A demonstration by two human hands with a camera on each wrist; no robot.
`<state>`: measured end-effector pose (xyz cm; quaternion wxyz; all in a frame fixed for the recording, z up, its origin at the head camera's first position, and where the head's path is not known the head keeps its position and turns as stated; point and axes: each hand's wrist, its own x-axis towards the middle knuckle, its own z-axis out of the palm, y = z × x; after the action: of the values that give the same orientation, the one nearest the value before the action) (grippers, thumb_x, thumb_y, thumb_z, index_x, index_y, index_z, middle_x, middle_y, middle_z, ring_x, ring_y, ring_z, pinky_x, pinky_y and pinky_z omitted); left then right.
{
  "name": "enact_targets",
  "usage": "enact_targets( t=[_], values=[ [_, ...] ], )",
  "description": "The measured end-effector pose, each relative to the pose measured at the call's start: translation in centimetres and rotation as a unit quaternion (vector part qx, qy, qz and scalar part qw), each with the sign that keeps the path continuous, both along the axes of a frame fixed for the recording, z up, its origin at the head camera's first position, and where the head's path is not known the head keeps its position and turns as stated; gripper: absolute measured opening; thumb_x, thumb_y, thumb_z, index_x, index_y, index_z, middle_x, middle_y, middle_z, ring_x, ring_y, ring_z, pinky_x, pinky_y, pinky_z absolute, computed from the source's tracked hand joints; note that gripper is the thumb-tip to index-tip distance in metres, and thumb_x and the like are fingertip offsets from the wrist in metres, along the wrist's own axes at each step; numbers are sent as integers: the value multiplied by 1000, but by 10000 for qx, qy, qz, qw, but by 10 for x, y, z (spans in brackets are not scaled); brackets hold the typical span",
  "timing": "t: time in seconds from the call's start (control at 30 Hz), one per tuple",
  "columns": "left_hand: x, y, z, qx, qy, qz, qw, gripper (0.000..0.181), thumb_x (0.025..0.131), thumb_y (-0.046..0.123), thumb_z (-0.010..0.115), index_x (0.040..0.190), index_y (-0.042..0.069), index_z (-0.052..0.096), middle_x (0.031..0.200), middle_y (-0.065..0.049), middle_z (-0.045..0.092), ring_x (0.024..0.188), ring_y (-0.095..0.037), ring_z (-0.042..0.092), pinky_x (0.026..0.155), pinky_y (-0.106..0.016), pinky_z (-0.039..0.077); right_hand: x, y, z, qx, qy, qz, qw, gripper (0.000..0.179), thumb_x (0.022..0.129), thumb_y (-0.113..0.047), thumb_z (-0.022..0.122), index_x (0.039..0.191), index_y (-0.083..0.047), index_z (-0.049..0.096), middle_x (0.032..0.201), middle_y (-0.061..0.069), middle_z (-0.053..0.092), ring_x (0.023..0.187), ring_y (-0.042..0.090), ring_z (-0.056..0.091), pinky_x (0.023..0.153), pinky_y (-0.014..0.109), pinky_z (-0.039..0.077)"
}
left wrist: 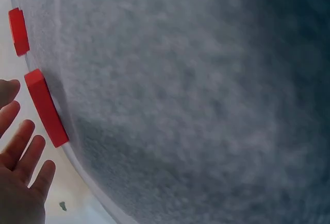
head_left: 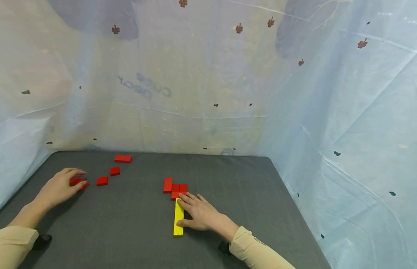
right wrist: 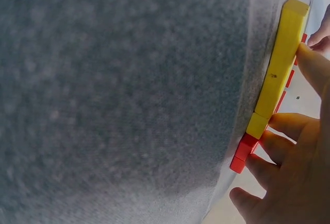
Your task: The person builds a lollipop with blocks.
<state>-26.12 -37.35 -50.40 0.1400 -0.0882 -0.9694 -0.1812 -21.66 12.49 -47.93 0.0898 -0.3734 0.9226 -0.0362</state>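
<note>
My left hand (head_left: 60, 187) reaches over red blocks (head_left: 75, 181) at the table's left, thumb and fingers apart around them. In the left wrist view its fingers look fairly straight beside a long red block (left wrist: 47, 109); contact is unclear. My right hand (head_left: 203, 215) lies with extended fingers over a long yellow block (head_left: 178, 224) and the red blocks beyond its far end. The right wrist view shows the thumb and fingertips at the long yellow block (right wrist: 282, 62), a short yellow block (right wrist: 257, 125) and a red block (right wrist: 246, 145), all in a row.
An upright red block (head_left: 167, 185) adjoins small red blocks (head_left: 176, 187) at the row's far end. Separate red pieces lie further left: a square one (head_left: 102, 181), another square (head_left: 115, 171) and a longer one (head_left: 123, 158). A pale printed sheet (head_left: 195, 82) hangs behind the grey table (head_left: 228, 179).
</note>
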Motion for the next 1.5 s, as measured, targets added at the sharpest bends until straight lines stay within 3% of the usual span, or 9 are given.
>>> enact_targets(
  t=[0.2, 0.43, 0.63, 1.0, 1.27, 1.4, 1.5],
  values=[
    [2, -3, 1, -26, -96, 72, 9999, 48, 89, 38, 66, 118, -1, 61, 121, -31, 49, 105, -51, 48, 78, -67, 39, 0, 0, 0, 20, 19, -26, 10000, 77, 91, -68, 39, 153, -26, 22, 161, -8, 14, 148, 17, 13, 116, 52, 22],
    [2, -8, 1, -107, -633, 329, 9974, 68, 89, 54, 60, 121, -6, 57, 121, -36, 45, 106, -53, 45, 79, -68, 38, 0, 0, 0, 34, 53, -17, 10000, 77, 91, -68, 39, 153, -26, 24, 160, -7, 15, 148, 17, 14, 116, 52, 22],
    [2, -12, 0, -97, -860, 505, 9950, 77, 87, 60, 58, 121, -10, 56, 119, -39, 44, 103, -54, 45, 78, -68, 39, 1, 0, 1, 18, 58, 1, 10000, 76, 91, -67, 40, 153, -25, 25, 160, -6, 16, 148, 18, 16, 116, 52, 22],
    [7, -11, -1, -32, -624, 261, 9977, 72, 87, 52, 63, 119, -12, 57, 116, -39, 46, 99, -53, 48, 76, -65, 41, 1, 1, 0, 6, 110, 64, 9999, 76, 92, -67, 40, 152, -24, 26, 160, -6, 17, 148, 19, 17, 116, 52, 23],
    [9, -7, 3, -1, -643, 364, 9973, 71, 88, 53, 62, 119, -10, 57, 117, -38, 46, 101, -54, 47, 77, -66, 40, 1, 0, 1, 57, 106, 63, 9999, 75, 91, -67, 41, 152, -25, 27, 160, -6, 18, 148, 19, 17, 115, 52, 23],
    [9, 2, 8, 94, -386, 420, 9983, 68, 87, 52, 63, 119, -8, 58, 119, -36, 46, 103, -54, 46, 79, -68, 38, 0, -1, 0, 56, 105, 51, 9999, 76, 91, -68, 41, 152, -25, 27, 160, -6, 17, 148, 19, 17, 115, 52, 23],
    [10, 12, 13, 226, -96, 300, 9992, 63, 87, 47, 66, 119, -6, 59, 121, -34, 46, 105, -53, 45, 79, -69, 37, 0, 0, 0, 24, 119, 45, 9999, 76, 91, -68, 41, 152, -25, 27, 160, -6, 17, 148, 18, 17, 115, 52, 23]
  ],
)
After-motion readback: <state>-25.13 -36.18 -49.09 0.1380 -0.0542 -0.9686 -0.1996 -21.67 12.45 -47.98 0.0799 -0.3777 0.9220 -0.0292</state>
